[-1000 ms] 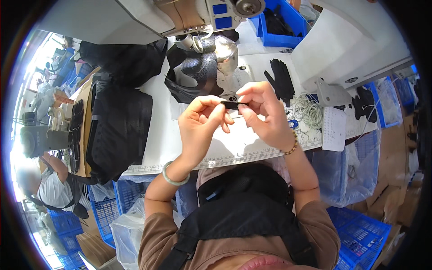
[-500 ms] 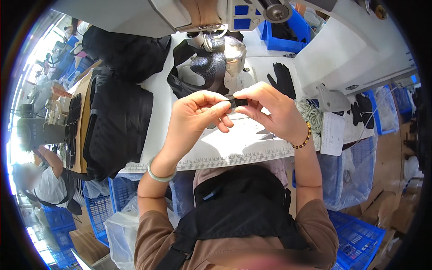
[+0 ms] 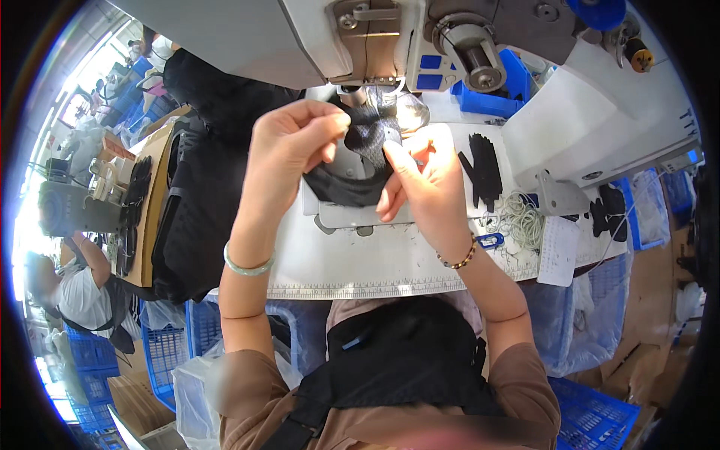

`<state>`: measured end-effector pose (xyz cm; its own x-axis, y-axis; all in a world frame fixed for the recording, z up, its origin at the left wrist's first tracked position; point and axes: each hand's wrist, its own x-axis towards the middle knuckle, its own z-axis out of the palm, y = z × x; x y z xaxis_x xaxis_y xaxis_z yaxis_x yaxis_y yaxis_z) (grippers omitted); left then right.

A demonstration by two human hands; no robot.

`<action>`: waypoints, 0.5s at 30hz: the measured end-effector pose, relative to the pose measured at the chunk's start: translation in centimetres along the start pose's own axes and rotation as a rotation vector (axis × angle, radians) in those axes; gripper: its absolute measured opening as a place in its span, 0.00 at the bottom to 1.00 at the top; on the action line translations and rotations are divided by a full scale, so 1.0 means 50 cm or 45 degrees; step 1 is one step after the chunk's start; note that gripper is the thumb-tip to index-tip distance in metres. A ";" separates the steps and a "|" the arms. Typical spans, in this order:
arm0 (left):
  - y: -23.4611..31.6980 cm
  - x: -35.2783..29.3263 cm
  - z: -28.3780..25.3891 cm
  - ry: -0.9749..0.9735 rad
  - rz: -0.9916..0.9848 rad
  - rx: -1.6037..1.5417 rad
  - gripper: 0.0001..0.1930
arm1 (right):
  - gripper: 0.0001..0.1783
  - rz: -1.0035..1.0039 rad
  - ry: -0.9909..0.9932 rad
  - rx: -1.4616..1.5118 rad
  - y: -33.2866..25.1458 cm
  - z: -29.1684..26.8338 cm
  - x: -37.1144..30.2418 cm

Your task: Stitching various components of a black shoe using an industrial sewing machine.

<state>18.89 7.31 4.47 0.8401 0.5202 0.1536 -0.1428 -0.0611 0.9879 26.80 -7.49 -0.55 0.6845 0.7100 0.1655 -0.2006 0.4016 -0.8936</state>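
Observation:
A black fabric piece (image 3: 346, 186) with a curved edge and a shinier, patterned dark panel lies under the head of the sewing machine (image 3: 367, 45). At its upper left, my left hand (image 3: 289, 142) is closed in a pinch, thumb and forefinger together; what they hold is too small to make out. My right hand (image 3: 431, 184) pinches the piece at its right side, thumb in front, the other fingers curled. The small black strip is not distinguishable against the dark fabric.
Black strips (image 3: 486, 171) and a tangle of pale cord (image 3: 521, 221) lie on the right, near blue-handled snips (image 3: 490, 241). Black fabric goods (image 3: 210, 180) are piled on the left. A blue bin (image 3: 495, 94) stands behind. Another person (image 3: 94, 292) works at far left.
My hands have moved apart and forward from the small black strip they held together, to the fabric piece by the machine. The view has shifted, showing more of the machine head.

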 end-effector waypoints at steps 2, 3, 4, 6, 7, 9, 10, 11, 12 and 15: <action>-0.023 0.006 0.000 -0.039 -0.082 0.081 0.07 | 0.12 -0.179 0.096 -0.250 0.015 0.002 -0.001; -0.033 0.007 0.003 -0.059 -0.092 0.084 0.07 | 0.13 -0.253 0.106 -0.333 0.021 -0.005 -0.004; -0.040 0.005 0.005 -0.078 -0.103 0.087 0.07 | 0.13 -0.256 0.104 -0.338 0.028 -0.012 -0.006; -0.047 0.001 0.003 -0.075 -0.106 0.115 0.07 | 0.14 -0.330 0.099 -0.378 0.041 -0.022 -0.008; -0.046 -0.002 0.007 -0.054 -0.084 0.123 0.07 | 0.13 -0.352 0.111 -0.385 0.044 -0.025 -0.010; -0.045 -0.001 0.008 -0.025 -0.065 0.126 0.07 | 0.12 -0.397 0.081 -0.450 0.045 -0.027 -0.012; -0.046 0.002 0.006 -0.013 -0.063 0.107 0.07 | 0.13 -0.443 0.052 -0.509 0.046 -0.028 -0.011; -0.047 0.005 0.005 0.000 -0.062 0.089 0.08 | 0.13 -0.437 0.045 -0.511 0.049 -0.030 -0.010; -0.044 0.005 0.003 0.001 -0.058 0.086 0.08 | 0.14 -0.512 0.031 -0.595 0.050 -0.031 -0.011; -0.038 0.009 -0.002 -0.038 -0.060 0.096 0.08 | 0.17 -0.611 0.020 -0.730 0.052 -0.030 -0.010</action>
<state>19.50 7.75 2.67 0.8604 0.4984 0.1062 -0.0635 -0.1018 0.9928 26.98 -7.68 -3.58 0.6153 0.5228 0.5900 0.5165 0.2980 -0.8028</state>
